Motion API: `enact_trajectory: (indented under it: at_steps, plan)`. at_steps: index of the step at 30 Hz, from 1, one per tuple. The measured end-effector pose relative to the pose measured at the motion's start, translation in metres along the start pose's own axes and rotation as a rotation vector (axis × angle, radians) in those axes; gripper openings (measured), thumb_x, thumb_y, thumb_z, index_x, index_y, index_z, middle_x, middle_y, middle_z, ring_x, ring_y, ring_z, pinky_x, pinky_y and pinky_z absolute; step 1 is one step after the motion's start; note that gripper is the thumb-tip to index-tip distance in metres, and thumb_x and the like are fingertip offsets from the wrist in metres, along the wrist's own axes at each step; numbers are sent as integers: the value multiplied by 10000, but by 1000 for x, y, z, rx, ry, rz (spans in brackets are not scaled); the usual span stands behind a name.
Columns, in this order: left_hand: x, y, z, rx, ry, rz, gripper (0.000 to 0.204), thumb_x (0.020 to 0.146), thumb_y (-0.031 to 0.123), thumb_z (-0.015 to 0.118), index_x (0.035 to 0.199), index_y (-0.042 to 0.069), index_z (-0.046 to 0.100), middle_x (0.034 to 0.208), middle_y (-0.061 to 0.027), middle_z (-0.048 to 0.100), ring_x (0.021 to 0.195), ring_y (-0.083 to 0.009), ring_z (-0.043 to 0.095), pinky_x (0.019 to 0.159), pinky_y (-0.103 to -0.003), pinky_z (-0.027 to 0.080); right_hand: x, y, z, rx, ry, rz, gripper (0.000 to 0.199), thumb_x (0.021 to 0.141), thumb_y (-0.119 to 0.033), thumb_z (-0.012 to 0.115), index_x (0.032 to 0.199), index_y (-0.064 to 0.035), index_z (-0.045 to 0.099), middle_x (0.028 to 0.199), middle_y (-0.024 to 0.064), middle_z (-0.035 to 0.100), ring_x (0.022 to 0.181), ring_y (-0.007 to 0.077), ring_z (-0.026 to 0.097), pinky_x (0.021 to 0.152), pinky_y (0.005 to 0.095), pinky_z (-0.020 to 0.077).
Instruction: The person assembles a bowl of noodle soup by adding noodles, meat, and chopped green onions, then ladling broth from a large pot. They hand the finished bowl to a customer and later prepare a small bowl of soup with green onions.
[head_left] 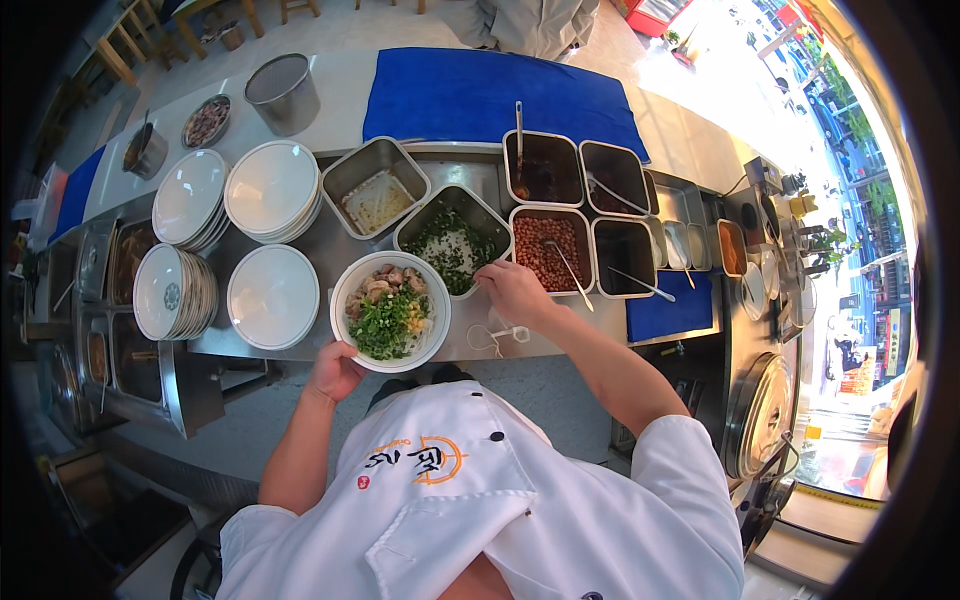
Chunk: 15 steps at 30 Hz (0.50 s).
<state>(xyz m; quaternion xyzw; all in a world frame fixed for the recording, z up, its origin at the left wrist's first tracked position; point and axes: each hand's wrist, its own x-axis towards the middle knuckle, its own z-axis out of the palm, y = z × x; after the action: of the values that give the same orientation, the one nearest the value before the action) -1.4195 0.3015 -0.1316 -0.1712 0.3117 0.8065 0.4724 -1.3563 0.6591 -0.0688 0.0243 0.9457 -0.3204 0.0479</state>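
Observation:
My left hand grips the near left rim of a white bowl, held in front of my body. In the bowl lie chopped green onions, pale meat pieces and some yellow bits. My right hand is at the near right corner of a metal container of chopped greens. Its fingers are drawn together; whether anything is between them is hidden. Just right of that container is another one with reddish-brown beans or nuts and a spoon.
Stacked white plates stand to the left. A metal container holds a little chopped food behind the bowl. Dark sauce containers with spoons are at the back right. A blue cloth covers the far counter. A white cord lies near the counter's front edge.

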Motion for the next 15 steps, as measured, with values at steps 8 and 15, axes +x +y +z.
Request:
enact_trajectory:
  at_steps: [8, 15]
  plan:
    - [-2, 4, 5, 12, -33, 1, 645, 745, 25, 500, 1386, 21, 440, 1310, -147, 579, 1167, -313, 599, 999, -480, 500, -11, -3, 1, 440, 388, 405, 194, 955, -121, 570, 1069, -21, 692, 896, 102, 691, 767, 202, 647, 713, 324, 514]
    - [-3, 13, 8, -14, -83, 13, 655, 744, 2, 491, 1395, 25, 434, 1321, -143, 572, 1189, -302, 587, 1024, -467, 483, -30, -63, -41, 676, 542, 353, 192, 1021, -103, 525, 1093, -9, 677, 872, 9, 665, 763, 54, 581, 659, 211, 472]
